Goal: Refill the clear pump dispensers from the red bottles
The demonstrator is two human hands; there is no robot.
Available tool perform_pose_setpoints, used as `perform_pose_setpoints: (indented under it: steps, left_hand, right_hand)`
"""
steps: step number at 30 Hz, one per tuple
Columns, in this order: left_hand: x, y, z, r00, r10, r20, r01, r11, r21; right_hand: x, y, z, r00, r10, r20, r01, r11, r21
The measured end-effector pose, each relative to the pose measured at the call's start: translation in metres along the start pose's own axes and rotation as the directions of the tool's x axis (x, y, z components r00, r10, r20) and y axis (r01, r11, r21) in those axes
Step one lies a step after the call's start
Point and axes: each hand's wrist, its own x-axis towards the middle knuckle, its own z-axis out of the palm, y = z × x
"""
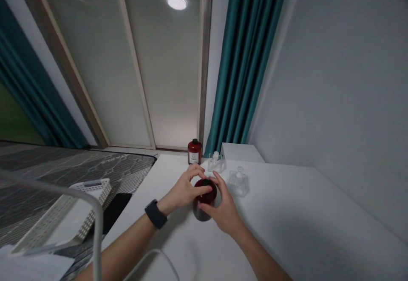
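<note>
A dark red bottle (201, 215) with a black cap stands on the white table (178, 249) in front of me. My left hand (186, 188), a black watch on its wrist, has its thumb and fingers curled about the bottle's top near the cap. From the other side, my right hand (225, 214) grips the bottle's shoulder between thumb and fingers. The hands partly cover the bottle. Just beyond my right fingertips are two clear glass bottles, one with a whitish top (216, 164) and one with a glass stopper (239, 183).
Another red bottle (194, 152) with a white label stands at the table's far edge. A white box (242, 152) is behind the glass bottles. White baskets (91, 213) lie to the left, over the patterned floor. A pale cable (156, 252) curves across the near table.
</note>
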Motion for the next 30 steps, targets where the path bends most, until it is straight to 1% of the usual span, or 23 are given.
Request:
perform_pose_setpoints:
  steps: [1,3,5,7,9,11,15,18,21,23,25,27,28,30]
  left_hand:
    - [0.001,0.002,-0.001,1.0,0.016,0.015,-0.016,0.999,0.033]
    - [0.001,0.009,-0.002,0.999,0.045,0.017,-0.047,0.987,0.153]
    - [0.0,0.015,-0.001,0.998,0.06,-0.026,-0.049,0.956,0.288]
    - [-0.002,0.019,0.003,0.994,0.053,-0.095,-0.015,0.933,0.361]
    - [-0.003,0.019,0.007,0.99,0.027,-0.141,0.023,0.94,0.341]
    - [-0.003,0.016,0.01,0.99,0.0,-0.142,0.035,0.969,0.243]
    - [0.001,0.006,0.011,0.997,-0.017,-0.08,0.019,1.0,0.025]
    - [0.003,-0.003,0.011,0.999,0.006,-0.037,-0.008,0.997,-0.074]
    - [0.005,-0.01,0.007,1.0,0.025,0.01,-0.023,0.991,-0.132]
    - [0.006,-0.012,0.0,0.997,0.033,0.067,-0.025,0.993,-0.111]
    - [0.007,-0.01,-0.01,0.988,0.036,0.15,-0.029,0.998,-0.05]
    - [0.007,-0.005,-0.02,0.975,0.032,0.22,-0.037,0.999,0.021]
    - [0.007,-0.001,-0.024,0.971,0.027,0.238,-0.041,0.998,0.051]
    - [0.004,0.005,-0.029,0.976,0.018,0.219,-0.042,0.993,0.108]
  right_hand:
    - [0.0,0.0,0.0,1.0,-0.005,-0.002,0.005,1.0,-0.009]
    - [-0.001,0.001,0.002,0.999,-0.03,-0.01,0.03,0.999,-0.032]
    - [-0.002,0.002,0.003,0.997,-0.067,-0.022,0.066,0.996,-0.059]
    - [-0.003,0.003,0.004,0.994,-0.099,-0.037,0.096,0.992,-0.083]
    - [-0.004,0.003,0.005,0.993,-0.106,-0.051,0.101,0.99,-0.096]
    - [-0.004,0.004,0.005,0.994,-0.088,-0.064,0.082,0.992,-0.094]
    - [-0.003,0.004,0.004,0.997,-0.039,-0.065,0.035,0.998,-0.06]
    - [-0.001,0.003,0.003,0.999,-0.02,-0.047,0.017,0.999,-0.049]
    - [0.0,0.001,-0.001,0.999,-0.04,-0.027,0.037,0.996,-0.087]
    - [0.001,-0.002,-0.005,0.998,-0.064,-0.008,0.062,0.988,-0.139]
    - [0.0,-0.004,-0.01,0.997,-0.082,0.011,0.083,0.98,-0.182]
    - [0.0,-0.006,-0.014,0.993,-0.108,0.045,0.115,0.975,-0.19]
    - [-0.001,-0.006,-0.016,0.989,-0.128,0.07,0.138,0.974,-0.18]
    - [-0.001,-0.005,-0.018,0.978,-0.17,0.125,0.187,0.971,-0.149]
